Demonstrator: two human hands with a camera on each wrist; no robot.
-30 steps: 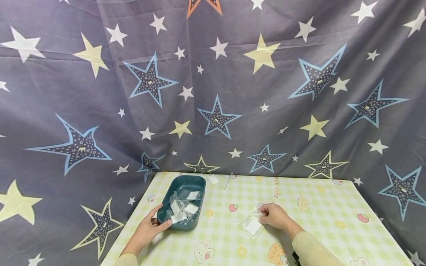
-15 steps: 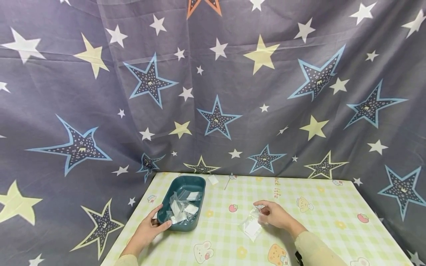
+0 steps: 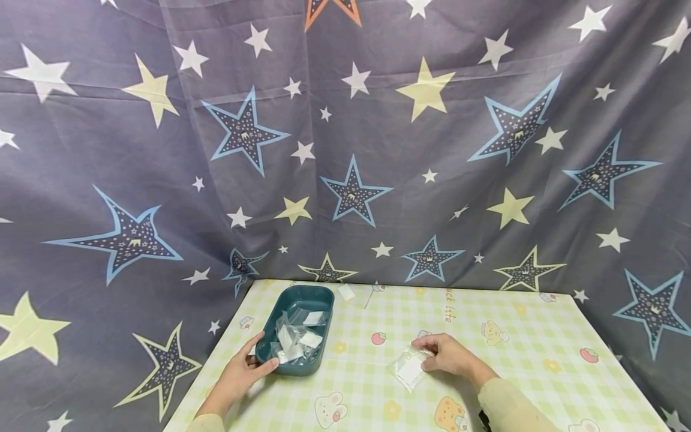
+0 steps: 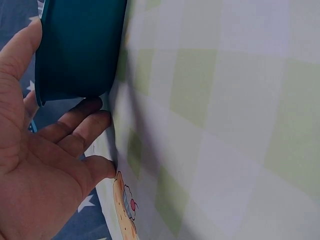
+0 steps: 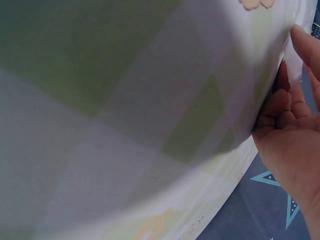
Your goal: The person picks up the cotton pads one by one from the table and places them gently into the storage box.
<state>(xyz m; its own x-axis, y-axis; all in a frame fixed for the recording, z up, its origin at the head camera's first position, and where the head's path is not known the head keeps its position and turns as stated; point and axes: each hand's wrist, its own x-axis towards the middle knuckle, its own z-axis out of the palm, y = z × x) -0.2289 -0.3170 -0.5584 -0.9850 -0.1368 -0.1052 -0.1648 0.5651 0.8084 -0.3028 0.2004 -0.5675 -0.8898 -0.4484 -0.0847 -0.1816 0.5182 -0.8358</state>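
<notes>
Since half a second ago, the right hand (image 3: 453, 355) has moved slightly: its forefinger, raised then, has come down toward the thumb at the small clear bag (image 3: 408, 370), while the left hand and the bag lie much as they did. Right thumb and forefinger are nearly together, pinching the bag's right edge, and the other fingers are curled under. This bag, with a white piece inside, is on the tablecloth (image 3: 367, 366), right of the middle of the table. At the left, the left hand (image 3: 239, 373) is partly open around the near left corner of a dark green box (image 3: 299, 367), gripping it with the thumb at the near end and a finger along the left wall; the wrist view shows the remaining fingers loosely bent, low beside it. Several clear packets (image 3: 310, 339) with white pieces lie jumbled in the near part of the box. Just beside its far right corner sits a small white slip (image 3: 346, 292). Pale sleeves (image 3: 513, 408) cover both forearms. Green checks and cartoon prints cover the cloth, and behind the table's far edge hangs a dark curtain (image 3: 378, 138) patterned with stars.
</notes>
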